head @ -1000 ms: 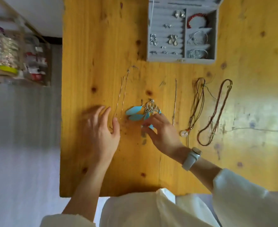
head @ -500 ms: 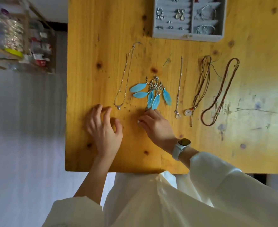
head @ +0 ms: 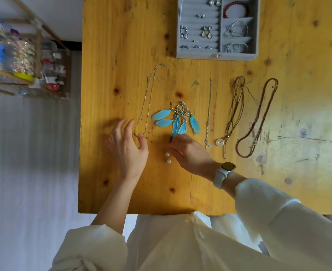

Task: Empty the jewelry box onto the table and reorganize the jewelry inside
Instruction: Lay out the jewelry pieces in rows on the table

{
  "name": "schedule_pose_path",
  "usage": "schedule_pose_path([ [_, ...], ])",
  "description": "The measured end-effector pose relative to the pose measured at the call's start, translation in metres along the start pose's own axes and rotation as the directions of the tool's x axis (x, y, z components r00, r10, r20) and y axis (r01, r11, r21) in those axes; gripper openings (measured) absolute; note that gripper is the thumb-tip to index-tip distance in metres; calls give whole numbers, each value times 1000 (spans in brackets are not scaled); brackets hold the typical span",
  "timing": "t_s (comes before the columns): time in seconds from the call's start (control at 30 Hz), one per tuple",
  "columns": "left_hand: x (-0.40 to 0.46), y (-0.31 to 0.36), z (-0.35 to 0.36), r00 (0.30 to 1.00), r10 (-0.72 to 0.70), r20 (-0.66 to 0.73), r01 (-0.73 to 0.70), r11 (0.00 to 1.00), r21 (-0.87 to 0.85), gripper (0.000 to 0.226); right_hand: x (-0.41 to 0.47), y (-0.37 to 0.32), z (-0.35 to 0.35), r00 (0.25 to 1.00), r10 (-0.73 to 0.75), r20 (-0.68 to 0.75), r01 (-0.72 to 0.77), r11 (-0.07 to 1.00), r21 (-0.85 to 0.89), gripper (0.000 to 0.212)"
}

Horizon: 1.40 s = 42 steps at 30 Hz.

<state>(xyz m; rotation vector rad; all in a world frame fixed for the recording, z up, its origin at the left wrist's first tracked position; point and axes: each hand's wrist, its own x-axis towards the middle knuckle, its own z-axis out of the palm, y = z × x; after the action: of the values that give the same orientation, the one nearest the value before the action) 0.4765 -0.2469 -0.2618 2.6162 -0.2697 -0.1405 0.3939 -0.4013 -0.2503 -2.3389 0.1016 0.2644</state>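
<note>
The grey jewelry box (head: 216, 55) stands open at the far side of the wooden table (head: 122, 36), with earrings, rings and bracelets in its compartments. Laid out in front of it are a thin silver chain (head: 147, 100), blue feather earrings (head: 178, 120), a silver necklace (head: 208, 114), a brown cord necklace with a white ring pendant (head: 233, 114) and a brown bead necklace (head: 259, 120). My right hand (head: 190, 153) rests just below the feathers, fingertips touching a pair of white pearl earrings (head: 168, 157). My left hand (head: 128, 147) lies relaxed beside the silver chain's lower end.
A wooden shelf (head: 24, 55) with plastic bottles stands left of the table. The table's near edge (head: 141, 212) is close to my body. A white watch sits on my right wrist. Marks and scratches cover the table's right side.
My right hand has drawn back from the feather earrings toward me, and two white pearls now show at its fingertips. My left hand shifted slightly near the chain's end.
</note>
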Motion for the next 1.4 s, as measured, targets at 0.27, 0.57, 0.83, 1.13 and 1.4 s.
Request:
schedule_pose_path([
  [0.27,16,20,4,997,73,13,-72,997,-22,41,16,10,-31,976,89,-201,-64,990,124,27],
  [0.57,119,85,20,961,260,95,-255,965,-67,47,106,42,-115,860,198,-470,-166,980,110,23],
  [0.83,197,118,44,868,365,337,-400,916,39,59,205,82,-175,810,228,-541,-345,930,-125,32],
  [1.13,192,111,52,875,370,313,-398,917,31,61,222,111,-188,837,139,-529,-384,839,-386,36],
  [1.4,191,111,52,877,344,335,-385,921,61,61,239,102,-201,855,251,-454,-407,867,-287,24],
])
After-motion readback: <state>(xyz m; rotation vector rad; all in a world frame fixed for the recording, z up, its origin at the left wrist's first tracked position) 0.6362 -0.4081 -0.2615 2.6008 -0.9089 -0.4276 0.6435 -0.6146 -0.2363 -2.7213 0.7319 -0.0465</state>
